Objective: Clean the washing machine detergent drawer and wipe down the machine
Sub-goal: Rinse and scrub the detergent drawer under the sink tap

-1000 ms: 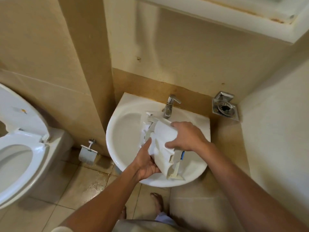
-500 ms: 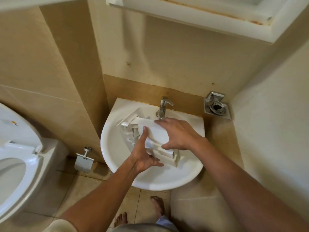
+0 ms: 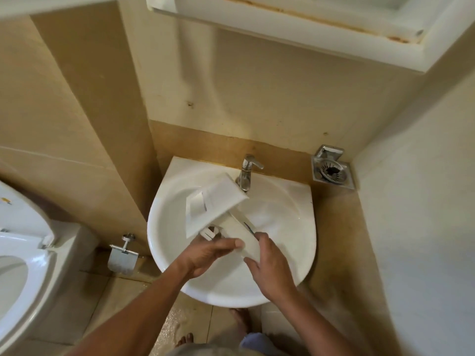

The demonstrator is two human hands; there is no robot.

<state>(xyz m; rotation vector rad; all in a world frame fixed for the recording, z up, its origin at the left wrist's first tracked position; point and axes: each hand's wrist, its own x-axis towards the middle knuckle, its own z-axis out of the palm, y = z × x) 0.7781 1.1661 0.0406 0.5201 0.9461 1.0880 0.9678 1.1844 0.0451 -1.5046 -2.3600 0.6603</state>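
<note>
The white plastic detergent drawer (image 3: pixel 216 204) is held over the white wash basin (image 3: pixel 290 268), its flat front panel tilted up toward the chrome tap (image 3: pixel 246 173). My left hand (image 3: pixel 208 255) grips the drawer's near end from the left, fingers wrapped over it. My right hand (image 3: pixel 270 263) holds the same end from the right, thumb on the drawer's long side. The washing machine is out of view.
A toilet with raised lid (image 3: pixel 23 253) stands at the left. A metal paper holder (image 3: pixel 122 260) hangs on the wall beside the basin. A chrome soap dish (image 3: pixel 331 170) is fixed at the right corner. The floor tiles below are wet, with bare feet (image 3: pixel 239 322) on them.
The drawer has been turned in my hands: its front panel now points up toward the tap, and both hands have shifted to the near end. The camera moved closer.
</note>
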